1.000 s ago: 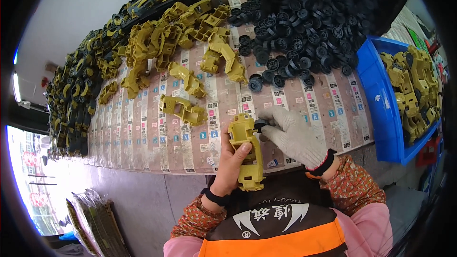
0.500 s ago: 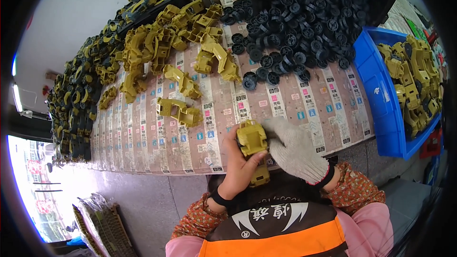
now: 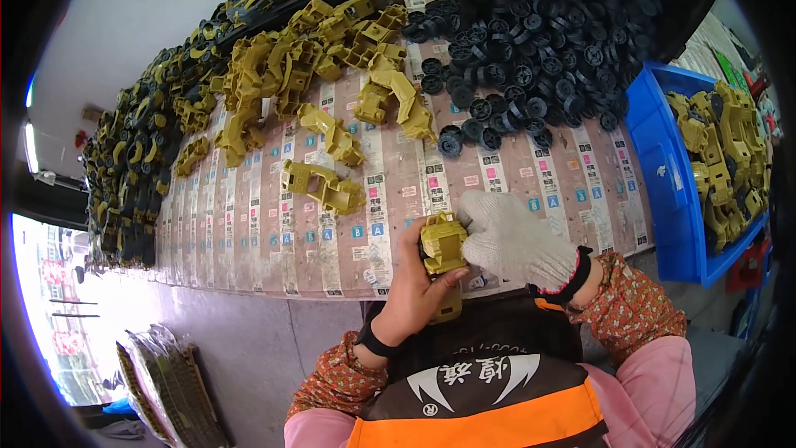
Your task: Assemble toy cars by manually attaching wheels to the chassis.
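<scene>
Upright at the table's near edge, a yellow plastic toy car body (image 3: 444, 246) sits in my left hand (image 3: 412, 286). My bare left fingers wrap its left side, and the thumb lies across its lower part. My right hand (image 3: 518, 242), in a pale knitted glove, presses against the right side of the body with its fingers curled. Whatever those gloved fingertips may hold is hidden. Two loose yellow car bodies, one nearer (image 3: 323, 187) and one farther (image 3: 332, 134), lie on the table ahead and to the left.
Black toy wheels (image 3: 531, 58) are heaped at the back right. More yellow bodies (image 3: 274, 66) are piled at the back left, beside stacked yellow-and-black cars (image 3: 128, 174). A blue bin (image 3: 676, 191) with yellow bodies stands right of the patterned table (image 3: 249, 253). Flattened cardboard (image 3: 174, 386) leans below.
My right hand has shifted slightly up, its fingers now curled closer against the car body's right side. My left hand keeps its hold. The whole view has shifted a little.
</scene>
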`<state>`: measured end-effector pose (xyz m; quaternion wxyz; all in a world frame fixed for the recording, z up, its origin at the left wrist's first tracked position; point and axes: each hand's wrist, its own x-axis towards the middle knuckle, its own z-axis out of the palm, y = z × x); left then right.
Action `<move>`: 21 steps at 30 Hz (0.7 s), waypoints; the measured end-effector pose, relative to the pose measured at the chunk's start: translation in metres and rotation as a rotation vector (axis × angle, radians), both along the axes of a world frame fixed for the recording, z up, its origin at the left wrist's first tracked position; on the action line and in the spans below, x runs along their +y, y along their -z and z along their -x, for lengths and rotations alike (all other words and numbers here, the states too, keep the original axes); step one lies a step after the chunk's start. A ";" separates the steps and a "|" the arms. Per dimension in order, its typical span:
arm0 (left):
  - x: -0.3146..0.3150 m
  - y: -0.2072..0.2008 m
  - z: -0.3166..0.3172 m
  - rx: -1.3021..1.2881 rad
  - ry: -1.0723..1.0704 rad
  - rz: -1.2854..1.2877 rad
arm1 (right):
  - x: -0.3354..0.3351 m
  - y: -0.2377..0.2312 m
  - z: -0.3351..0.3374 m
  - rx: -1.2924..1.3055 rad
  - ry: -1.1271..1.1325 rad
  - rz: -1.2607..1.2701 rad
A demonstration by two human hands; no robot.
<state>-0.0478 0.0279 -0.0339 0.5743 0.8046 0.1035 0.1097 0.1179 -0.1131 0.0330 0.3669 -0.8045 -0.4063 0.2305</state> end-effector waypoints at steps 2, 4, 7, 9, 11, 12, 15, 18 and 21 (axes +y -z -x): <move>0.002 -0.002 0.002 0.009 -0.003 0.027 | 0.008 -0.001 -0.004 0.050 -0.023 -0.024; 0.004 -0.010 0.000 0.019 0.053 -0.223 | 0.011 0.015 -0.019 -0.001 -0.110 -0.094; 0.007 0.008 -0.009 -0.028 -0.048 0.078 | 0.028 0.008 -0.044 0.203 -0.179 -0.062; 0.006 -0.008 -0.014 -0.060 -0.113 0.430 | 0.038 0.011 -0.052 -0.472 0.054 -0.134; 0.017 -0.017 -0.010 0.071 -0.285 0.864 | 0.046 0.006 -0.065 -0.681 0.011 0.013; 0.021 -0.015 -0.006 0.097 -0.287 0.851 | 0.050 0.008 -0.071 -0.842 -0.141 0.049; 0.023 -0.017 -0.004 0.082 -0.350 0.941 | 0.057 0.024 -0.079 -1.029 -0.344 0.145; 0.023 -0.021 -0.002 0.058 -0.370 0.981 | 0.055 0.020 -0.077 -1.060 -0.360 0.150; 0.022 -0.020 0.000 -0.002 -0.374 1.048 | 0.032 0.000 -0.054 -0.875 -0.246 0.171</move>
